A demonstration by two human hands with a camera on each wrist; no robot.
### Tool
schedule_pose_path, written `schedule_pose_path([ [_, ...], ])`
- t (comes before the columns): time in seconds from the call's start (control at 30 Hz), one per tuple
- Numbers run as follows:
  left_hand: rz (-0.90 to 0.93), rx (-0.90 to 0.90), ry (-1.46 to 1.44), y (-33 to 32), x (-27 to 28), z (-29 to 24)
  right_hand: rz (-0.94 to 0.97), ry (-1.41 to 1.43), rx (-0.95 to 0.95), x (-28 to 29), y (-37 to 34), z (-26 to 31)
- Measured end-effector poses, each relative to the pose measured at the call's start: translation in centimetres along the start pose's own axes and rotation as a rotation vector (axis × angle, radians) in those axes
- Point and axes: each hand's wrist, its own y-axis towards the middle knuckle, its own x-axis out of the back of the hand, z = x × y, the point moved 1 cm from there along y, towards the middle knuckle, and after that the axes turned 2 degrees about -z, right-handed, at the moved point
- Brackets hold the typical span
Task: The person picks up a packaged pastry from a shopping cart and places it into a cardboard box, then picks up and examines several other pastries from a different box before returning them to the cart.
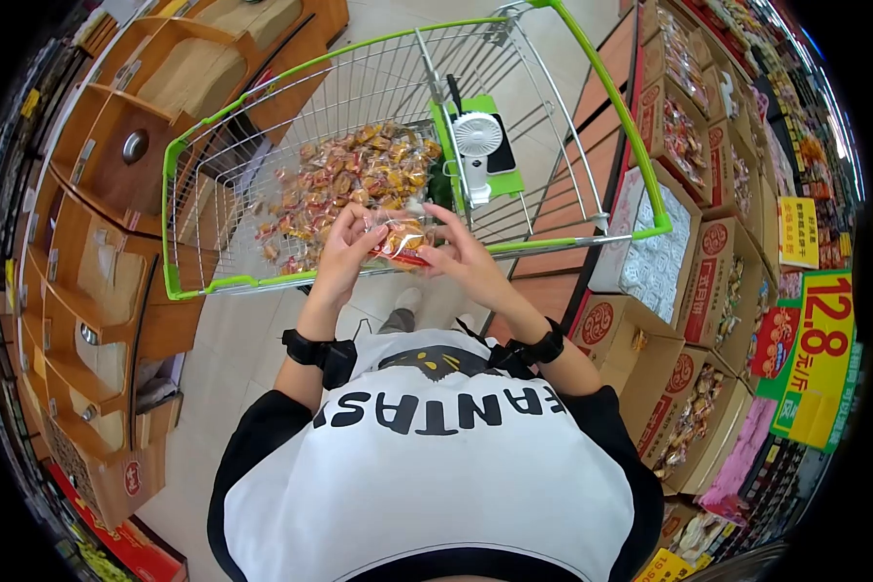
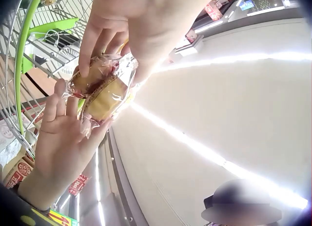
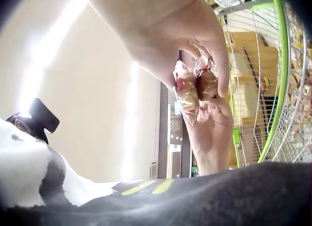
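Observation:
Both hands hold small clear-wrapped snack packets (image 1: 398,242) at the near rim of the cart, in the head view. My left hand (image 1: 344,254) grips them from one side and my right hand (image 1: 472,267) from the other, thumbs on top. Two packets with yellow-brown contents show side by side between the hands in the left wrist view, the nearer packet (image 2: 105,99) in crinkled film. The right wrist view shows the packets (image 3: 187,94) pinched between thumb and fingers. Beyond the hands, a heap of similar wrapped snacks (image 1: 359,170) lies in the cart.
The green-rimmed cart (image 1: 170,223) holds a white handheld fan (image 1: 477,136) and a dark device on a green panel. Wooden shelving (image 1: 97,252) stands at the left. Cardboard boxes (image 1: 713,242) of packaged goods line the right, beside a yellow price sign (image 1: 824,339).

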Motion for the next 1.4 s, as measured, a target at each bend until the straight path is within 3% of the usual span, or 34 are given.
schedule_pose_path([
  [0.07,-0.100,0.034,0.009,-0.4,1.4,0.4,0.025,-0.112,-0.025,-0.7,1.2,-1.0],
  [0.13,-0.218,0.091,0.197,-0.8,2.9,0.7,0.044,-0.140,-0.037,-1.2,2.4,-2.2],
  [0.4,-0.284,0.262,0.307,-2.3,6.8,2.4,0.027,-0.057,-0.311,-2.4,4.9,-4.6],
  [0.63,-0.398,0.267,0.295,-2.4,9.2,1.8,0.088,-0.121,-0.359,-4.5,7.4,-3.4],
  [0.73,-0.472,0.172,0.205,-1.5,10.3,0.4,0.103,-0.116,-0.232,-5.3,9.5,-3.0],
  [0.8,-0.450,0.090,0.163,-0.9,10.9,-0.7,0.119,0.030,0.067,-5.4,10.6,-3.2],
  [0.83,-0.477,0.054,0.128,-0.6,11.1,-1.1,0.119,0.030,0.068,-5.4,10.5,-2.8],
  [0.87,-0.503,0.017,0.093,-0.4,11.4,-1.4,0.051,-0.131,0.134,-5.3,10.4,-2.1],
  [0.9,-0.575,0.097,0.248,-0.4,11.7,-1.5,-0.016,-0.291,0.199,-5.0,10.2,-1.6],
  [0.93,-0.574,0.096,0.249,-0.4,12.6,-0.6,-0.017,-0.291,0.200,-4.4,10.2,-2.1],
  [1.0,-0.543,0.130,0.654,-0.2,14.8,1.5,0.032,-0.514,0.293,-2.7,9.9,-3.6],
  [1.03,-0.535,0.129,0.660,-0.3,14.2,1.1,0.023,-0.512,0.295,-2.2,9.3,-3.4],
  [1.1,-0.420,0.247,0.416,-1.1,12.3,0.8,0.130,-0.394,0.098,-1.3,7.6,-3.1],
  [1.4,-0.198,0.281,0.405,0.6,7.5,2.5,0.101,-0.405,0.132,2.0,2.0,-3.1],
])
